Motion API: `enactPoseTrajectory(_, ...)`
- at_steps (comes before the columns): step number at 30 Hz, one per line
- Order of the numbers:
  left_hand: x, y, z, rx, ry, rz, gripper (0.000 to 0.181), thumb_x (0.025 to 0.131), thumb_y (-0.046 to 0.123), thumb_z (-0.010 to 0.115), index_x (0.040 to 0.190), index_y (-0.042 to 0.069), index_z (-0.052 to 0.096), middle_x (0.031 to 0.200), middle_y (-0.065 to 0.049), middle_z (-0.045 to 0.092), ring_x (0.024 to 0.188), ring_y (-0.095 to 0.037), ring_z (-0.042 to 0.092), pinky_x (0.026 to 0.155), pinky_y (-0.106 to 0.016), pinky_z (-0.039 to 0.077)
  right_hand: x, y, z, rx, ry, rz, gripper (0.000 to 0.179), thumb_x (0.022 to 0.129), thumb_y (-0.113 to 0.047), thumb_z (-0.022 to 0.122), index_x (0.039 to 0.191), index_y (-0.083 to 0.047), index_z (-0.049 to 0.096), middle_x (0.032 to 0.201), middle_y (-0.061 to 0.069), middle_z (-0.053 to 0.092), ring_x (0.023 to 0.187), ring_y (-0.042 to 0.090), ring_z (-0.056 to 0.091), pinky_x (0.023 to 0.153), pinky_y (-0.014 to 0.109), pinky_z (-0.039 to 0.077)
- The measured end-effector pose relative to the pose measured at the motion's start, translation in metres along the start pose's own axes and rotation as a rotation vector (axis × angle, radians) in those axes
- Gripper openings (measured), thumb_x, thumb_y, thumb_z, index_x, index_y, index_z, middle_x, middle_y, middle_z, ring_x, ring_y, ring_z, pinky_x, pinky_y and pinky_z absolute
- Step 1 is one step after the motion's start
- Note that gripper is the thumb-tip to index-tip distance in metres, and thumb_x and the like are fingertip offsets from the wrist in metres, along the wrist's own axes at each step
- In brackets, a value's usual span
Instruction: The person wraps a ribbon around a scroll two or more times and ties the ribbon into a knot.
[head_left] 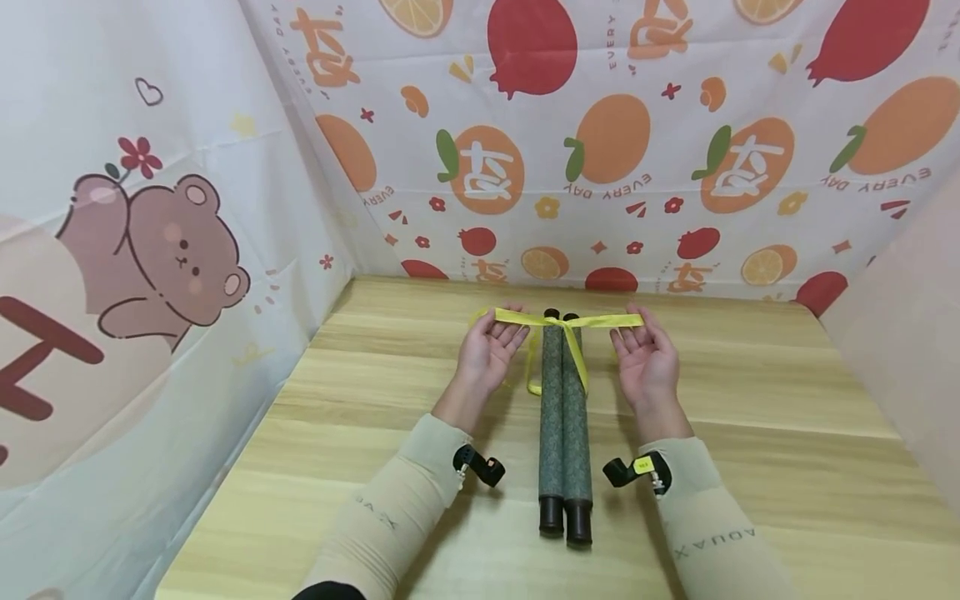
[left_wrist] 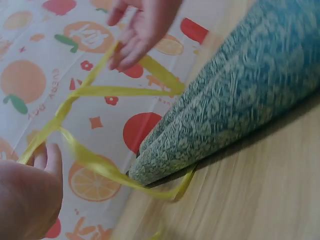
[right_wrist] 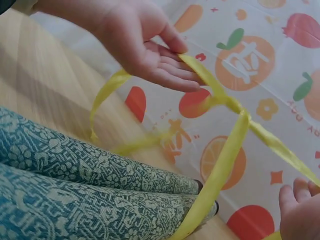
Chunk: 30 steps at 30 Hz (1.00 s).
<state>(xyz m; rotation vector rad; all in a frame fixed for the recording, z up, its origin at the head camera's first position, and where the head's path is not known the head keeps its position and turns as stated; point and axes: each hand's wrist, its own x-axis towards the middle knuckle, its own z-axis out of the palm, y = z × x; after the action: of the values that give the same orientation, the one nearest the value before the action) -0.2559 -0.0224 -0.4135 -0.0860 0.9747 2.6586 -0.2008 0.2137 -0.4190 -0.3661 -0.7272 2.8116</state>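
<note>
Two green patterned rolls (head_left: pixel 551 408) with dark end caps lie side by side, pointing away from me. Over their far end, a yellow ribbon (head_left: pixel 607 321) crosses itself in a twist and stretches out to both sides. My left hand (head_left: pixel 483 358) pinches one length of it between thumb and fingers, left of the rolls. On the other side, my right hand (head_left: pixel 648 367) pinches the opposite length. Below the crossing, ribbon (right_wrist: pixel 225 160) runs down onto the rolls in the right wrist view. The left wrist view shows a slack loop (left_wrist: pixel 95 162) hanging beside them.
A wood-grain table (head_left: pixel 750 467) lies under everything. Behind its back edge hangs a white cloth (head_left: pixel 420 225) printed with fruit, and a bear-print cloth (head_left: pixel 150 400) covers the left side. Small black cameras (head_left: pixel 480 467) sit on the wrists near the rolls.
</note>
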Motion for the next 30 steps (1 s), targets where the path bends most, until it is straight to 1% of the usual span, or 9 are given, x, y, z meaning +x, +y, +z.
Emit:
enactPoseTrajectory(3,0.001,0.000,-0.004,-0.072,0.037,0.018,0.036,0.108,0.025,0.035,0.110,0.004,0.065,0.113,-0.012,0.071,0.135,-0.032,0.048,0.111,-0.042,0.040,0.000,-0.002,-0.004,0.043,0.086,-0.029,0.034,0.105,-0.018,0.043,0.139,-0.013,0.045,0.124,0.002,0.064,0.137,0.018,0.046,0.116,0.034,0.032)
enactPoseTrajectory(5,0.001,0.001,-0.007,-0.113,0.069,0.033,0.035,0.107,0.024,0.037,0.112,0.003,0.063,0.116,-0.014,0.070,0.136,-0.032,0.047,0.110,-0.042,0.041,0.000,-0.003,-0.006,0.066,0.146,-0.054,0.037,0.104,-0.016,0.047,0.140,-0.010,0.046,0.123,0.005,0.062,0.133,0.019,0.049,0.115,0.033,0.034)
enactPoseTrajectory(9,0.000,0.003,-0.014,-0.180,0.156,0.064,0.032,0.106,0.022,0.039,0.120,0.002,0.059,0.126,-0.016,0.066,0.137,-0.032,0.047,0.108,-0.040,0.043,0.000,-0.006,-0.013,0.131,0.261,-0.089,0.039,0.102,-0.014,0.052,0.141,-0.010,0.047,0.132,0.007,0.055,0.129,0.020,0.051,0.113,0.033,0.037)
enactPoseTrajectory(12,-0.001,0.006,-0.020,-0.213,0.209,0.092,0.032,0.106,0.022,0.038,0.126,0.002,0.055,0.134,-0.017,0.061,0.136,-0.030,0.048,0.108,-0.039,0.043,-0.001,-0.009,-0.018,0.140,0.303,-0.094,0.043,0.102,-0.012,0.051,0.144,-0.013,0.043,0.142,0.005,0.049,0.132,0.019,0.049,0.113,0.032,0.036)
enactPoseTrajectory(15,-0.002,0.011,-0.026,-0.232,0.248,0.124,0.034,0.107,0.022,0.037,0.130,0.002,0.052,0.138,-0.018,0.057,0.135,-0.030,0.049,0.108,-0.038,0.043,-0.003,-0.014,-0.023,0.136,0.332,-0.104,0.051,0.102,-0.008,0.050,0.150,-0.013,0.038,0.148,0.003,0.045,0.136,0.019,0.045,0.114,0.030,0.035)
enactPoseTrajectory(20,-0.004,0.019,-0.033,-0.267,0.309,0.175,0.037,0.106,0.021,0.038,0.136,0.002,0.048,0.139,-0.017,0.057,0.134,-0.029,0.051,0.105,-0.036,0.047,-0.006,-0.025,-0.029,0.163,0.393,-0.131,0.058,0.099,-0.006,0.054,0.153,-0.015,0.035,0.146,0.002,0.046,0.134,0.018,0.047,0.114,0.029,0.034)
enactPoseTrajectory(25,-0.008,0.022,-0.039,-0.279,0.363,0.200,0.037,0.106,0.020,0.039,0.137,0.001,0.047,0.139,-0.017,0.056,0.130,-0.029,0.055,0.102,-0.035,0.049,-0.009,-0.036,-0.037,0.184,0.464,-0.165,0.051,0.100,-0.006,0.053,0.149,-0.014,0.042,0.145,0.003,0.046,0.129,0.017,0.050,0.114,0.029,0.034)
enactPoseTrajectory(27,-0.010,0.022,-0.041,-0.269,0.398,0.207,0.036,0.106,0.021,0.039,0.134,0.001,0.049,0.138,-0.018,0.057,0.125,-0.028,0.058,0.101,-0.035,0.049,-0.010,-0.040,-0.041,0.194,0.479,-0.183,0.048,0.101,-0.004,0.049,0.148,-0.012,0.043,0.147,0.003,0.045,0.131,0.018,0.048,0.115,0.029,0.032)
enactPoseTrajectory(30,-0.013,0.024,-0.045,-0.274,0.437,0.218,0.034,0.106,0.021,0.039,0.132,0.002,0.050,0.139,-0.017,0.055,0.122,-0.027,0.060,0.103,-0.035,0.048,-0.012,-0.044,-0.048,0.198,0.503,-0.207,0.043,0.102,-0.002,0.045,0.144,-0.007,0.049,0.147,0.004,0.044,0.133,0.020,0.044,0.115,0.030,0.031)
